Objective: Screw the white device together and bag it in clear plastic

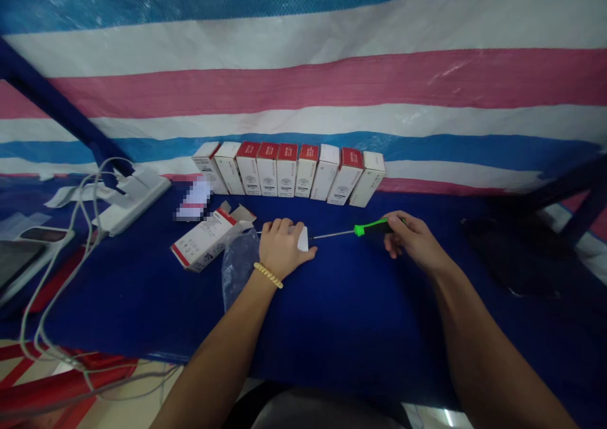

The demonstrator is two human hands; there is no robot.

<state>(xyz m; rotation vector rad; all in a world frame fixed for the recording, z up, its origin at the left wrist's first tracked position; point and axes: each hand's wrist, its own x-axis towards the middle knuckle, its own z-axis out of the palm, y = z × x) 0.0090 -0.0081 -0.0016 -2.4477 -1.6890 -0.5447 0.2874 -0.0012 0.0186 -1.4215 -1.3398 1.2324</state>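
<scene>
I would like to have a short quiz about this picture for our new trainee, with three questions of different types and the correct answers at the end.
1. Multiple choice: what does the right hand hold?
A) a hammer
B) a screwdriver
C) a pair of scissors

2. True or false: the opened box lies to the right of the left hand.

3. Count: how many boxes stand in the row near the striped sheet?

Key:
1. B
2. False; it lies to the left of that hand.
3. Nine
</scene>
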